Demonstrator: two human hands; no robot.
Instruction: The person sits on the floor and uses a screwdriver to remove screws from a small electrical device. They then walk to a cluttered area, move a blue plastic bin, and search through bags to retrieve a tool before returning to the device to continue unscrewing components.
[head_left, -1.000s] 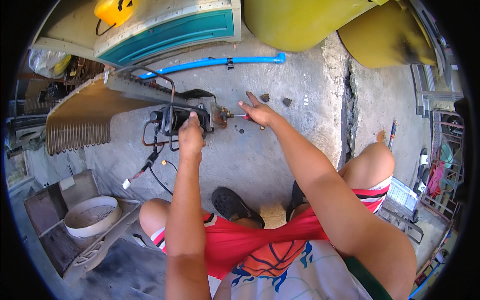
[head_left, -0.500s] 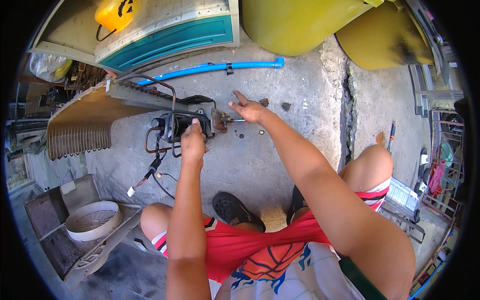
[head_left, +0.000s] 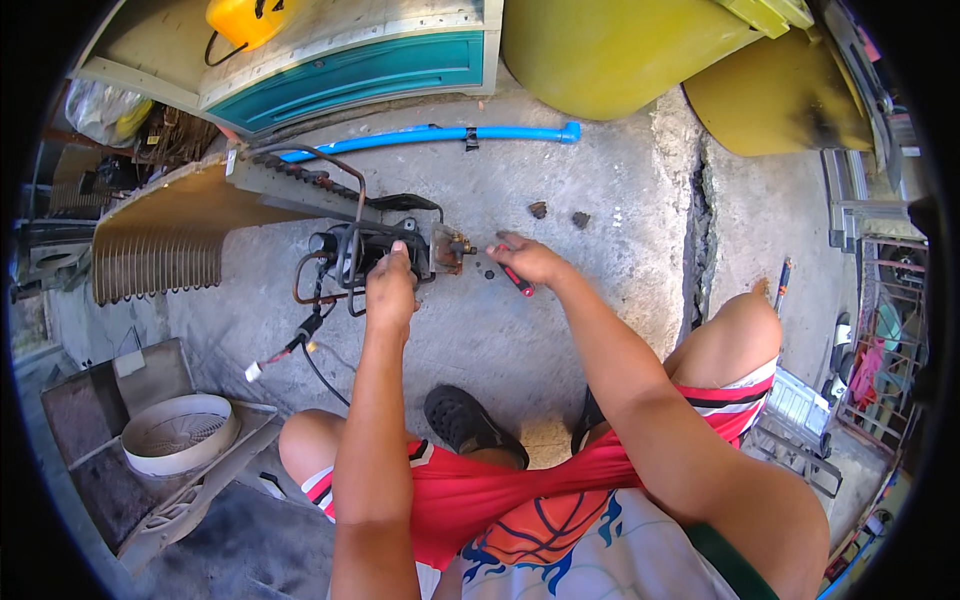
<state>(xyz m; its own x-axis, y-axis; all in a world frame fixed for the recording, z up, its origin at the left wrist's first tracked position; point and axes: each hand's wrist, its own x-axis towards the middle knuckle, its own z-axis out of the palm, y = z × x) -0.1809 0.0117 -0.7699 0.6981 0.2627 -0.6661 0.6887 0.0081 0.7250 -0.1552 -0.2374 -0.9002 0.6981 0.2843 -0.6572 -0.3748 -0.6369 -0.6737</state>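
Note:
My left hand [head_left: 392,284] is closed on a black unit [head_left: 376,243] with bent copper pipes [head_left: 359,196], its thumb on top and its other fingers partly hidden. A metal bracket with brass fittings [head_left: 459,247] is at the unit's right end. Just right of these fittings, my right hand [head_left: 532,262] holds a screwdriver [head_left: 517,281] with a red and black handle, which slants toward me below the palm. Its shaft cannot be made out. A large finned coil [head_left: 165,240] joins the unit on the left, and a wire with a white connector [head_left: 254,371] trails below.
A blue pipe [head_left: 430,137] lies behind the unit. Dark lumps [head_left: 580,219] are scattered on the concrete floor. Yellow-green bins [head_left: 620,60] and a teal-drawer cabinet [head_left: 350,80] stand at the back. A fan housing [head_left: 180,436] sits at left, another tool [head_left: 784,280] at right.
The screwdriver's shaft was toward the fittings under my spread right hand; now its handle shows below my palm. The right hand has lowered slightly. My left hand stays on the unit.

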